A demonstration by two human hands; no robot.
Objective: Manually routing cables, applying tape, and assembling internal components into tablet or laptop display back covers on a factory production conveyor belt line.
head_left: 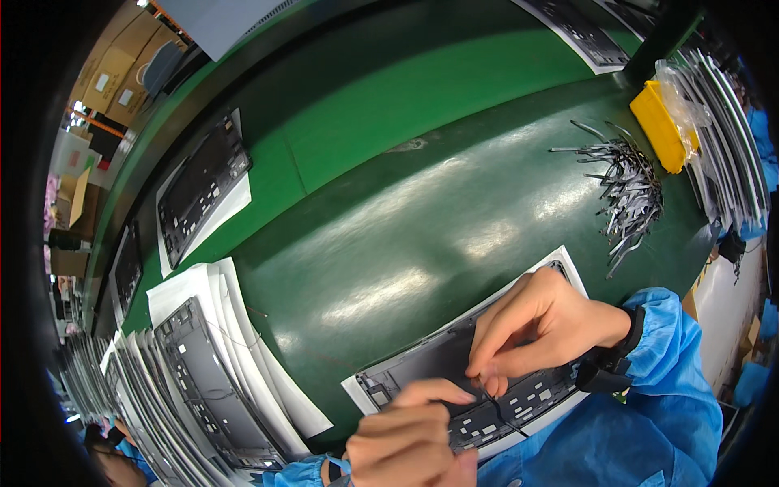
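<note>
A dark flat device panel [535, 403], with small pale pads along its near side, lies on a white sheet [354, 393] in front of me. My right hand [545, 325] is over its middle, thumb and fingertips pinched on the upper end of a thin black cable [505, 417]. From there the cable hangs down across the panel's near edge. My left hand [410, 438] is beside it at the lower left, fingers curled and the index finger reaching toward the cable. Whatever this hand grips is hidden.
A heap of thin grey-black cables [629, 191] lies at the right, near a yellow bin [659, 126] and upright stacked sheets [726, 146]. Panels interleaved with white sheets [235, 325] are stacked at the left. Another panel [204, 187] rests on the green table [357, 105] farther back.
</note>
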